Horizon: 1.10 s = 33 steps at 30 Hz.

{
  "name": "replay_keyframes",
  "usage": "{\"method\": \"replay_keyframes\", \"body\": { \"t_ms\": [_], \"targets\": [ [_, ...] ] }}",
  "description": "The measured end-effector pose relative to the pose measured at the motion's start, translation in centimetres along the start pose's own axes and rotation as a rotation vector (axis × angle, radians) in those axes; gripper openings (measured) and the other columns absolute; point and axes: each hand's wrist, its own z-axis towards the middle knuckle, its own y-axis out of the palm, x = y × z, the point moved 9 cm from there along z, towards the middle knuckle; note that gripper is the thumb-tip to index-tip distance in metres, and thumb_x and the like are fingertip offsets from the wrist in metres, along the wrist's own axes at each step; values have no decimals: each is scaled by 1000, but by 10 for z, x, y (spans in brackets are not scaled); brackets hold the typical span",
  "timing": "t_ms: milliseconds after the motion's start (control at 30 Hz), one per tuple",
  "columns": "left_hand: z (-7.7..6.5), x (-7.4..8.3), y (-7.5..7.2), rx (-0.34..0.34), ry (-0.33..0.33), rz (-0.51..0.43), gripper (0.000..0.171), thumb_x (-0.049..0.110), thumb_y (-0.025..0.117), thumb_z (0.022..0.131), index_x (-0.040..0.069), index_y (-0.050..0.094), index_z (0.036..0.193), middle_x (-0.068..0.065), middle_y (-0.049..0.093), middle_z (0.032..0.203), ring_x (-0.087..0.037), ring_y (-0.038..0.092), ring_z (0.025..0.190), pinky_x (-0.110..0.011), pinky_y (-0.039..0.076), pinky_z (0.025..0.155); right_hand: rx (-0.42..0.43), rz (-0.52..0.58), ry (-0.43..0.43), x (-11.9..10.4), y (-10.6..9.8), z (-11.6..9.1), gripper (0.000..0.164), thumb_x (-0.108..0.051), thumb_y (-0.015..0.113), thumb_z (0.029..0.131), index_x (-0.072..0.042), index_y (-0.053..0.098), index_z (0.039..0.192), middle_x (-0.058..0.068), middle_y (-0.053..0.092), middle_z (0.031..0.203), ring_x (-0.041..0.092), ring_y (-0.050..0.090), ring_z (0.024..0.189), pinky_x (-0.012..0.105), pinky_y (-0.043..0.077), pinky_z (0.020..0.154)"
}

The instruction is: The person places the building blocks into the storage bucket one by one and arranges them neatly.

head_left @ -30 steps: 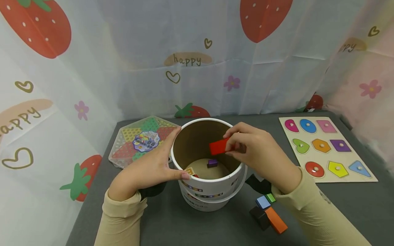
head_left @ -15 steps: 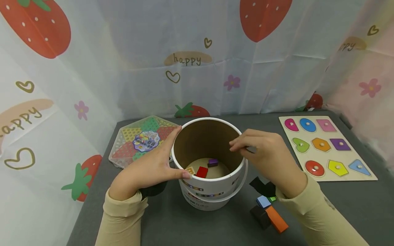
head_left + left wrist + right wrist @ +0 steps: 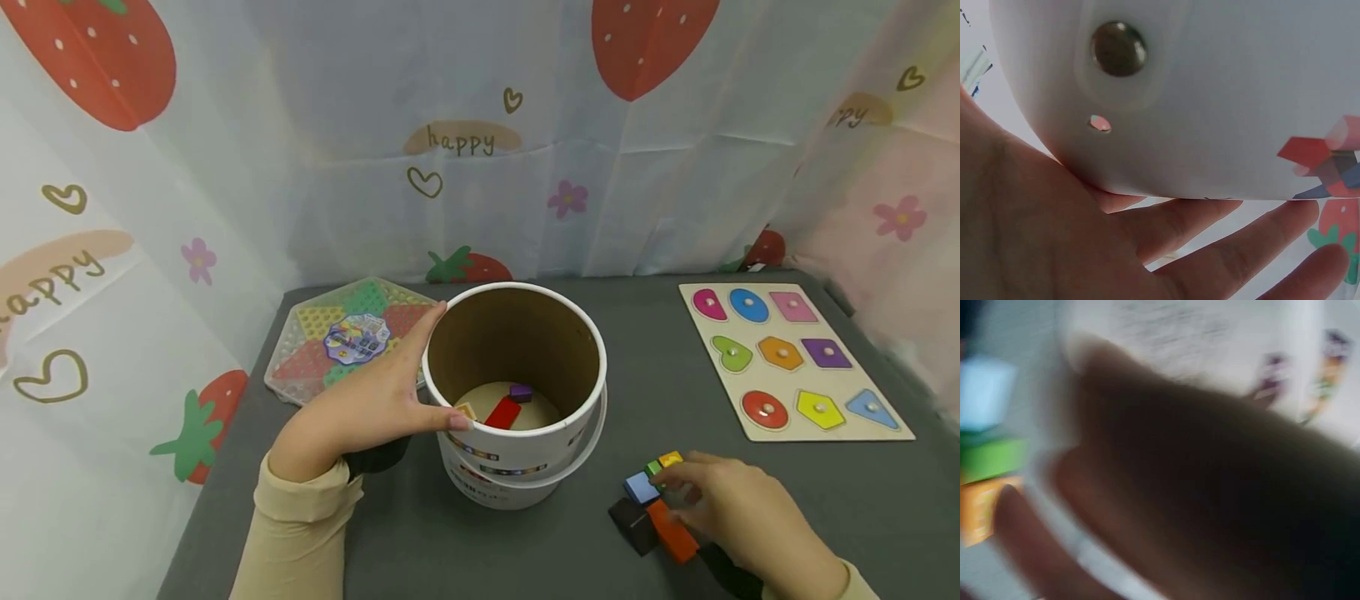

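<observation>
The head view looks forward and down over the bucket (image 3: pixel 517 450), which both wrist views face close up.

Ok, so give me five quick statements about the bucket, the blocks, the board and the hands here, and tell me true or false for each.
1. The left hand grips the bucket. True.
2. The red block lies on the table. False: the red block is inside the bucket.
3. The orange block lies beside the black block. True.
4. The right hand is inside the bucket. False: the right hand is outside it, by the loose blocks.
5. The board is left of the bucket in the head view. False: the board is to its right.
</observation>
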Motion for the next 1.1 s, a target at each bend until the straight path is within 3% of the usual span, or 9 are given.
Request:
{"method": "replay_keyframes", "body": {
  "t_ms": [67,133,267,467,567,667,833,967,1100],
  "targets": [
    [0,1,0,-5,-2,-4,114,57,76,72,34,-1,152,7,7,157,-21,32,135,-46,32,104,-130,-10,108,19,26,-5,38,-19,88,64,-29,73,97,-11,64,89,5,58,69,32,50,59],
    [-1,0,0,-7,-12,-1,114,59,75,72,35,-3,152,7,7,157,-21,33,135,-46,32,104,-196,-21,173,31,44,-7,45,-24,89,63,-30,72,104,-3,65,99,11,58,74,41,52,63],
    [-2,-2,-3,2,-30,-7,114,59,76,72,35,-2,152,6,9,156,-22,35,134,-47,34,103,-186,-47,179,33,55,-5,61,-29,89,62,-30,67,119,7,61,113,18,57,79,50,52,65],
    [-3,-2,-3,12,-33,-9,113,61,75,71,34,2,152,8,10,156,-22,33,135,-48,34,102,-223,-12,236,41,61,-5,83,-20,86,66,-32,48,138,10,56,104,19,51,68,40,47,55],
    [-2,0,-1,11,-9,-19,111,60,76,71,35,3,152,9,12,155,-21,34,134,-48,35,102,-227,60,264,45,49,-11,91,-17,82,69,-34,36,145,9,51,96,20,49,66,35,44,53],
    [-1,1,-1,12,5,-20,111,60,76,71,36,4,151,8,16,154,-21,38,131,-48,37,100,-120,133,208,35,16,-13,78,-15,79,73,-33,44,141,4,47,91,17,50,69,29,43,51],
    [-2,0,-2,15,0,0,111,61,76,70,36,4,151,9,16,154,-20,39,130,-48,37,99,250,202,-6,-6,-60,-12,50,-15,82,75,-20,56,118,-2,53,94,10,52,71,22,44,53],
    [-1,1,-1,13,10,2,111,61,75,70,36,4,152,9,16,154,-20,38,130,-47,37,99,536,248,-146,-46,-113,-13,48,-6,85,70,-12,56,108,-3,55,95,6,46,61,17,39,52],
    [0,2,0,10,20,-7,111,60,75,71,35,4,152,9,16,154,-20,38,130,-47,38,99,639,268,-350,-90,-142,-4,44,3,85,65,-13,69,103,-5,61,104,3,51,69,13,41,60]
  ]
}}
